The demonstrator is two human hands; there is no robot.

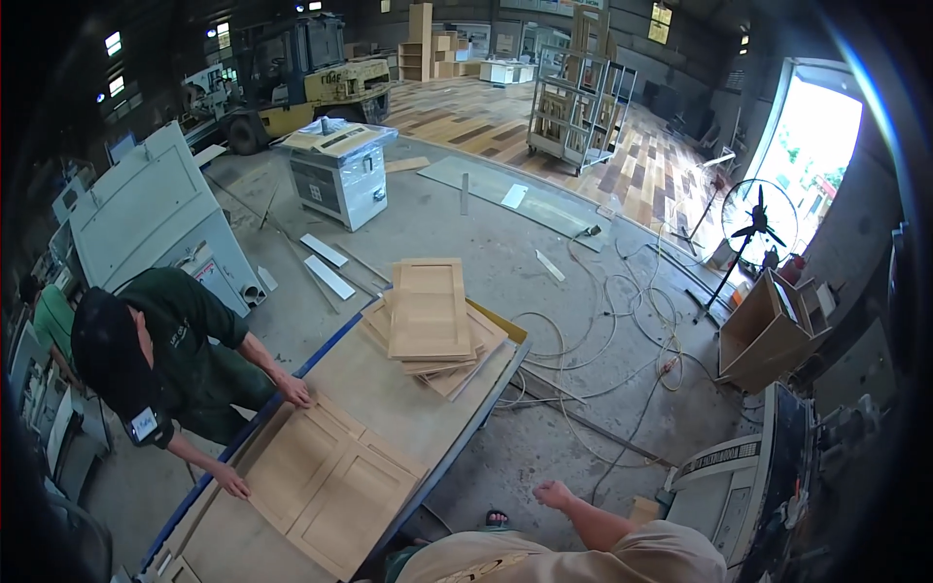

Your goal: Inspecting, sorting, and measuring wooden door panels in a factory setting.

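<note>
My right hand (555, 496) is held out over the concrete floor to the right of the worktable. Its fingers look loosely curled, and I see nothing in them. My left hand is out of view. Two light wooden cabinet doors (342, 496) with recessed panels lie side by side on the worktable (413, 398), left of my body. A co-worker in a dark cap and green clothes rests one hand (294, 390) and the other hand (231, 480) at the doors' far edge. A stack of similar doors (428, 309) sits at the table's far end.
Hoses and cables (632, 311) loop across the floor. A standing fan (758, 228) and a wooden cabinet carcass (773, 330) are at the right, with a woodworking machine (724, 496) nearer me. A wrapped machine (340, 180), a rack trolley (578, 112) and a forklift (335, 87) stand farther back.
</note>
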